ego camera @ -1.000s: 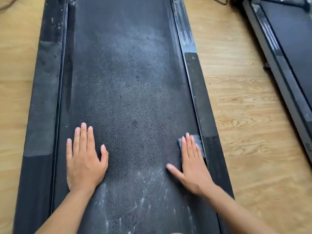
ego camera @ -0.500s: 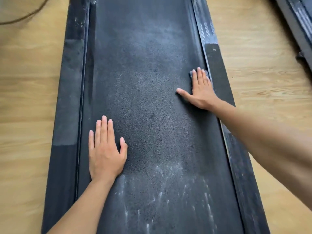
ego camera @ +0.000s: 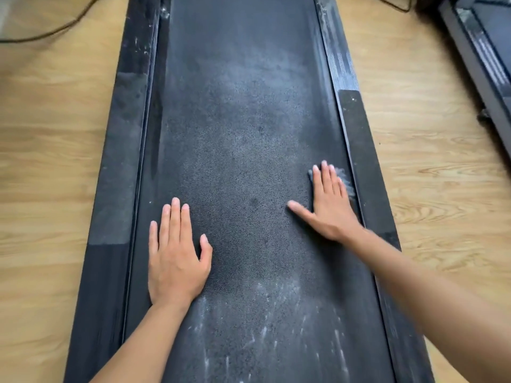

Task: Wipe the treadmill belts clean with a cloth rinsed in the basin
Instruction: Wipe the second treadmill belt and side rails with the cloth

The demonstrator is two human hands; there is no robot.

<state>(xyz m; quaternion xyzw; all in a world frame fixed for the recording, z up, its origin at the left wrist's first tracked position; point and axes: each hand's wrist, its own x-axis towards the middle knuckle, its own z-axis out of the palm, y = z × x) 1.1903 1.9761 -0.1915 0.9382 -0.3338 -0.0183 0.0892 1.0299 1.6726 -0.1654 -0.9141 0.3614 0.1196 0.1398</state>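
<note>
On belt (ego camera: 243, 128) — right hand (ego camera: 331, 210) presses cloth (ego camera: 347, 181) | left hand (ego camera: 174, 258) flat

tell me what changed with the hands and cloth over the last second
The right hand, pressing the cloth flat, slid away along the right edge of the belt, then drew back toward the person, ending a little farther out than it began. Nothing was gripped or let go. The left hand stayed flat on the belt, and the white streaks near the person remain.
</note>
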